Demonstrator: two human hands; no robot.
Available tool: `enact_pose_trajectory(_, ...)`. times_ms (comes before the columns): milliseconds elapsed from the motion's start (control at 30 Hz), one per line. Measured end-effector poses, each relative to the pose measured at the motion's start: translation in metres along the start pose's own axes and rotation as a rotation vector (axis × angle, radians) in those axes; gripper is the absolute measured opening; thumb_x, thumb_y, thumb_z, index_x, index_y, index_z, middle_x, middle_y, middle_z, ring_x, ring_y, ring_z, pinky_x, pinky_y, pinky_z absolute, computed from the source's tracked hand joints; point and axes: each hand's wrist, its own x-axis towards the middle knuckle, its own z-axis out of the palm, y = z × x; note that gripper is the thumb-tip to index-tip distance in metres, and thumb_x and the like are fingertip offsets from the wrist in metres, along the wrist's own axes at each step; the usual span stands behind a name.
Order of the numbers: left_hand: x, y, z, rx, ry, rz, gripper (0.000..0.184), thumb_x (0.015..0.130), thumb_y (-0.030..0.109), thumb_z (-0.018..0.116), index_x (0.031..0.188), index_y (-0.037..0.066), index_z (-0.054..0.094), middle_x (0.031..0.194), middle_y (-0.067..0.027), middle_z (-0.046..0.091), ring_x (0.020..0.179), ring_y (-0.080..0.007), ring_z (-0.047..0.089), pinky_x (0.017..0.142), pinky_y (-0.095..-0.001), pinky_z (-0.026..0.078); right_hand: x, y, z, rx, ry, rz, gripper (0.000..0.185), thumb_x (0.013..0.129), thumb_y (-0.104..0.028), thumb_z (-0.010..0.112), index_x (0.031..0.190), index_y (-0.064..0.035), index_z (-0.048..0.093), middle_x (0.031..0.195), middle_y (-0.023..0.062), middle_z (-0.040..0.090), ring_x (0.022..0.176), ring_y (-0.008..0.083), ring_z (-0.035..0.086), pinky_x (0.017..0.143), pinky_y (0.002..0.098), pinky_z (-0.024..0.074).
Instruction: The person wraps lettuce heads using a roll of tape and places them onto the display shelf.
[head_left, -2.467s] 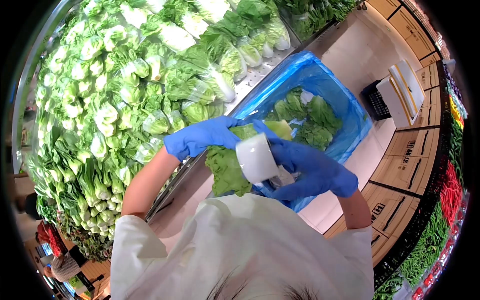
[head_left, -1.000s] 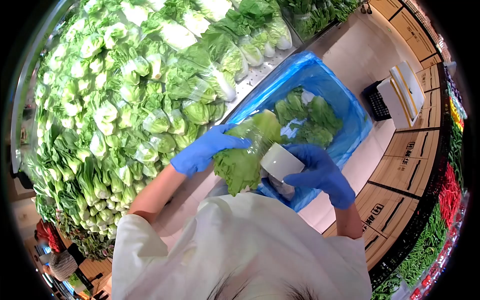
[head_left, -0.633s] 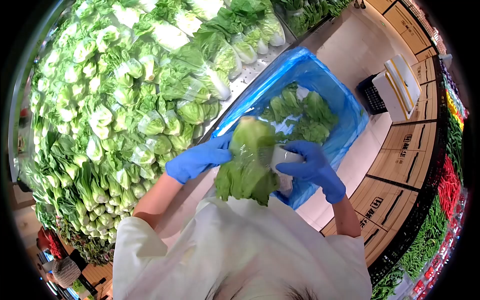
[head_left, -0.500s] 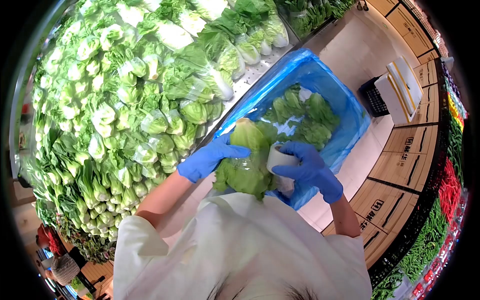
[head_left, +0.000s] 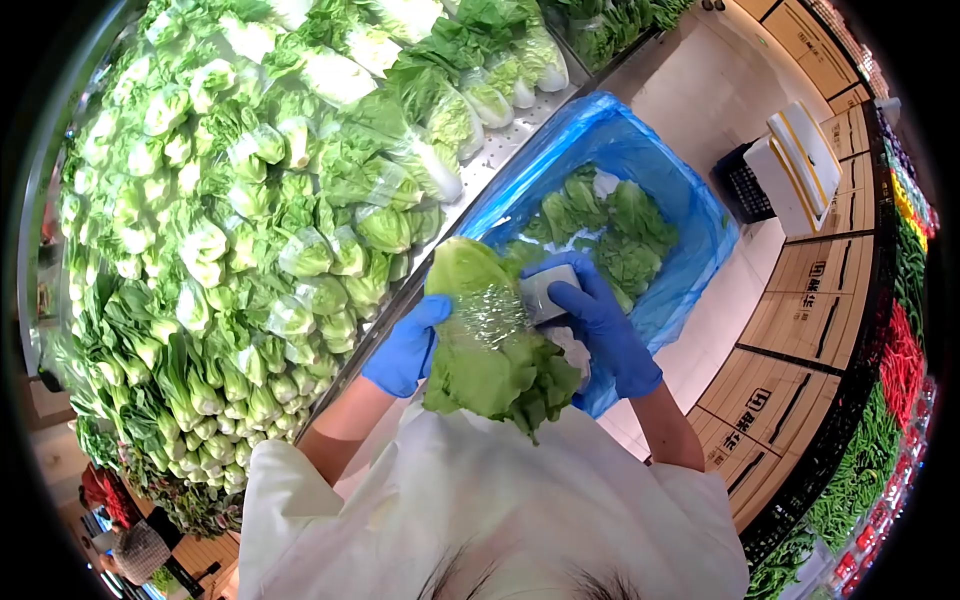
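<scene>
In front of my chest is a head of lettuce, its pale base pointing away from me and its loose leaves toward my apron. Shiny clear film lies in a band around its middle. My left hand, in a blue glove, grips the lettuce from the left side, its fingers partly hidden behind it. Closed around a roll of clear film is my gloved right hand, close against the right side of the lettuce. Just beyond, a crate lined with blue plastic holds loose green leaves.
Packed greens fill a sloping display on the left, with a metal ledge along its edge. White foam boxes stand by a dark basket at right. Wood-patterned panels line a stand of peppers.
The lettuce has turned and shifted slightly left, and more film shows across its middle. My left hand has moved from over its top to its side; the roll has tilted and moved left.
</scene>
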Motion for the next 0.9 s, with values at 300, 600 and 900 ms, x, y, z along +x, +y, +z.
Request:
enact_pose_trajectory(300,0.001,-0.018,0.002,-0.052,-0.025,0.092,0.075,0.072,0.04,0.062,0.134,0.007,0.034,0.126,-0.0165,0.046,0.114,-0.031,0.048,0.098,-0.0476,0.04,0.003,0.018,-0.011,-0.225,-0.101,-0.095,0.031,0.089,-0.025,0.054,0.113,-0.007,0.045,0.112,0.0075,0.052,0.098,0.0148,0.054,0.084,0.0279,0.0453)
enact_pose_trajectory(600,0.019,-0.022,-0.002,-0.19,-0.05,0.003,0.067,0.079,0.036,0.057,0.134,0.005,0.034,0.129,-0.0155,0.046,0.116,-0.0307,0.047,0.1,-0.0448,0.038,0.006,0.043,-0.022,-0.007,-0.279,0.063,0.057,0.096,-0.032,0.037,0.143,-0.0095,0.015,0.143,0.0096,0.029,0.131,0.0177,0.029,0.107,0.0292,0.025)
enact_pose_trajectory(900,0.044,-0.013,0.005,-0.138,-0.03,0.123,0.068,0.075,0.035,0.059,0.132,0.006,0.035,0.125,-0.0152,0.048,0.113,-0.0302,0.049,0.098,-0.0452,0.039,0.077,0.044,-0.075,-0.531,-0.276,-0.34,0.038,0.091,-0.027,0.052,0.122,-0.0083,0.044,0.112,0.0043,0.05,0.104,0.0144,0.049,0.091,0.0313,0.0401)
